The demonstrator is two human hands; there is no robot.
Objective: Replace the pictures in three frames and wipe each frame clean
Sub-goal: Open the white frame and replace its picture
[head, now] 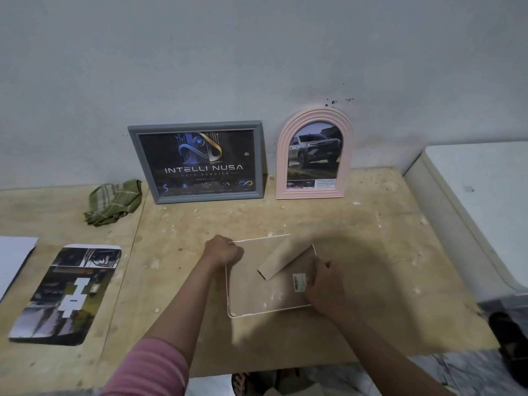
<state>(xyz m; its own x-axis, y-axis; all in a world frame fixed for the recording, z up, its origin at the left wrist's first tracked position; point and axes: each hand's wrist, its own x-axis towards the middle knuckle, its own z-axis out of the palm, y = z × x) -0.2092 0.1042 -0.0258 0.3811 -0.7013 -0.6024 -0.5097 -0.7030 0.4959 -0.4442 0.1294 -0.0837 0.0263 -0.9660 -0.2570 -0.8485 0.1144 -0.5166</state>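
Face-down on the plywood table (357,224), near the front edge: white-rimmed frame (268,284), brown backing up, fold-out stand (283,260) lying across it, barcode sticker (299,282) at the right side. Left hand (223,251) fisted at the far-left corner of the rim, grip hidden. Right hand (324,284) curled at the right edge by the sticker; hold unclear. Propped against the wall behind: grey frame (197,161) with a dark logo print, just beside it pink arched frame (314,154) with a truck photo. Green checked cloth (114,207) bunched left of the grey frame. Loose rounded print (68,292) flat at far left, white sheet (13,258) past it. White cabinet (471,207) hard against the table's right edge. Bare wood between the face-down frame and the propped ones.
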